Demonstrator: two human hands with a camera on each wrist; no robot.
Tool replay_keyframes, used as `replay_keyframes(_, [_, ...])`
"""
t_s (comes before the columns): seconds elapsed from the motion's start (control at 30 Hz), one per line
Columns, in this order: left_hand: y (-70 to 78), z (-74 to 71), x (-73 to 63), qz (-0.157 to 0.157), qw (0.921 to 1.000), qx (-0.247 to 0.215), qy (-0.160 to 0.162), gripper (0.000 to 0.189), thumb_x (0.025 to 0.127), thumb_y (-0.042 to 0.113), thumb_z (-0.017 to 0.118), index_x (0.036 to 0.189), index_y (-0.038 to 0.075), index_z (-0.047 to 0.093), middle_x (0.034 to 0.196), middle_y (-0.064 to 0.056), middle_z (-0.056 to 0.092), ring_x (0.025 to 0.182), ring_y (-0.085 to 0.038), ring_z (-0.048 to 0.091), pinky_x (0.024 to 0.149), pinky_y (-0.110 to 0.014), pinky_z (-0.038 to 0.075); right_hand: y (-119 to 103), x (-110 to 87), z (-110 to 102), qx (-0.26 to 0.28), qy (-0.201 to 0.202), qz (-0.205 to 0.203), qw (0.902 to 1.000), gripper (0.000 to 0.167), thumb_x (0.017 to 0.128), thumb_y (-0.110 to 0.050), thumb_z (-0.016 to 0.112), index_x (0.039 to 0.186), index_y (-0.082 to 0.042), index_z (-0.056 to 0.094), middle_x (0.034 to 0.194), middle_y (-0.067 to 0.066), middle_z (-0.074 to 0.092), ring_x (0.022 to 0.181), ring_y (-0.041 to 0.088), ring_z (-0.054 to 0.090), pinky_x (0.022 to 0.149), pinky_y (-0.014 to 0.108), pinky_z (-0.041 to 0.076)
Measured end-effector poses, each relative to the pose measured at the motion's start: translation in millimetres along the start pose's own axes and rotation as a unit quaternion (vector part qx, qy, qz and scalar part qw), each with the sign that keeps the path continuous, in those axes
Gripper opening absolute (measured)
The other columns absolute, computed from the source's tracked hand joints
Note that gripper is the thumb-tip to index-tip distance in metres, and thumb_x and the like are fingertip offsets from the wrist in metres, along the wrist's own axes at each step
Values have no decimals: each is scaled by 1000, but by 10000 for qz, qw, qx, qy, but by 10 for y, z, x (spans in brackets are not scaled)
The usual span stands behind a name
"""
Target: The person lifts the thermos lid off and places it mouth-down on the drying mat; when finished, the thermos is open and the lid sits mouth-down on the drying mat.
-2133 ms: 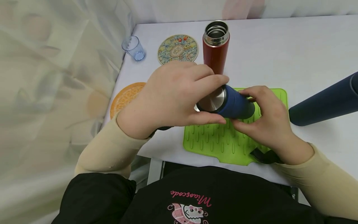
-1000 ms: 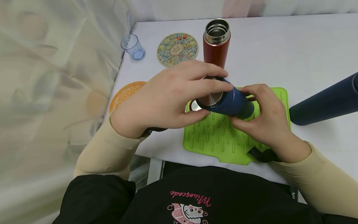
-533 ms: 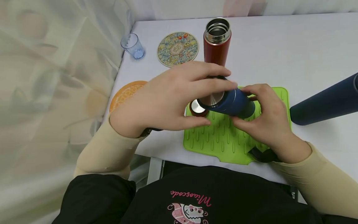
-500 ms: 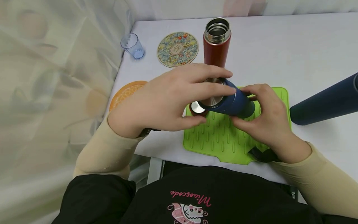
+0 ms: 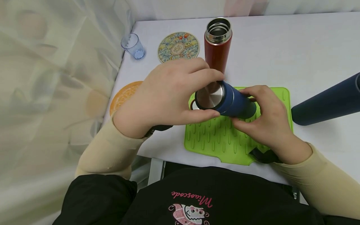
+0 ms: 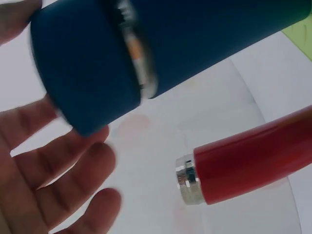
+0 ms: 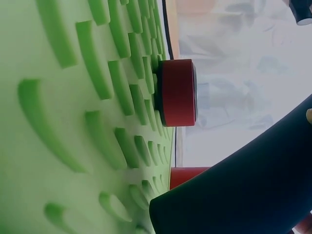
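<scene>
A dark blue thermos flask [image 5: 242, 104] leans over the green mat, its base near the mat, its steel-topped lid [image 5: 210, 95] turned up and to the left. My right hand [image 5: 265, 122] grips the flask low on its body. My left hand [image 5: 174, 93] holds the lid between thumb and fingers. In the left wrist view a shiny metal band of the neck shows between lid [image 6: 83, 68] and body [image 6: 209, 39]. Behind the left hand stands a red flask [image 5: 217, 56], lidless, its steel mouth facing up.
On the green ribbed mat [image 5: 216, 140] sits a red lid [image 7: 178, 92], mostly hidden in the head view. A patterned round coaster [image 5: 178, 47], a blue-tinted glass [image 5: 133, 47] and an orange coaster [image 5: 123, 97] lie left. A tall dark blue bottle [image 5: 326, 100] stands right.
The left hand's fingers spread loosely across the lid, then drew back to its edge with the thumb against it. A seam appeared below the lid. The right hand kept its grip.
</scene>
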State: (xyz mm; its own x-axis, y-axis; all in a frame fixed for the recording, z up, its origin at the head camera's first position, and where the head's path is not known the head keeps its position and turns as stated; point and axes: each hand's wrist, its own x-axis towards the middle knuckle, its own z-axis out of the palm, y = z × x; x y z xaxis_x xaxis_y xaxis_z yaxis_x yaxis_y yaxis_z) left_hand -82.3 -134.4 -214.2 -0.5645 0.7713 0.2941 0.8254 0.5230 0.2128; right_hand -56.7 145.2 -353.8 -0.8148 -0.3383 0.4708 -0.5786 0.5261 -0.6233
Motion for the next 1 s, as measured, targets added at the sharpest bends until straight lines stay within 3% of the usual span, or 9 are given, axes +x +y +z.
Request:
replay_keyframes(0.23, [1,44,-19,-250,9956,225,875,63,87,57,84,124,6,76,104,-6,75,88,-20,67,76,-39,59,-2,9,-3,15,127,13,9999,72,74,-12,95,135,7,62,127,26,69,120,38,67,102,18,47])
replay_keyframes(0.37, [-10,30,-37,-204,9912,85,1307,61,86,54,83,120,4,77,101,-6,76,87,-19,67,77,-39,59,14,5,-36,78,307,83,9995,73,73,-12,93,136,8,61,127,29,67,120,39,66,103,14,46])
replay_keyframes(0.43, [-19,28,-38,-116,9893,70,1453,60,86,53,82,118,3,77,101,-7,76,88,-19,68,78,-38,60,21,9,-58,214,521,241,9981,73,71,-9,93,136,7,63,126,27,68,120,33,66,103,14,46])
replay_keyframes(0.53, [-32,44,-52,-32,9878,48,1555,59,87,52,82,117,2,77,100,-8,76,88,-19,68,79,-37,59,39,31,-114,447,803,551,9942,76,68,-8,92,137,6,64,127,3,70,123,15,63,102,14,47])
replay_keyframes(0.67, [-40,103,-83,-188,9893,-78,1444,58,87,51,82,119,3,77,99,-6,74,88,-18,66,77,-36,57,85,105,-174,939,1386,1057,9802,77,65,0,94,137,4,66,131,-22,62,120,4,62,97,17,49])
replay_keyframes(0.9, [-10,305,-72,-727,9945,-250,709,61,89,55,82,127,8,76,109,-3,76,94,-18,69,80,-38,58,206,312,-220,2092,2523,1794,9276,75,70,10,88,138,-12,64,132,-3,67,115,18,64,91,29,49])
replay_keyframes(1.0, [4,423,-38,-850,9953,-307,348,60,90,56,82,128,10,76,110,-2,75,93,-17,69,80,-37,58,241,422,-219,2176,2768,2072,9128,74,72,10,87,138,-13,62,131,-1,65,115,18,62,94,29,50])
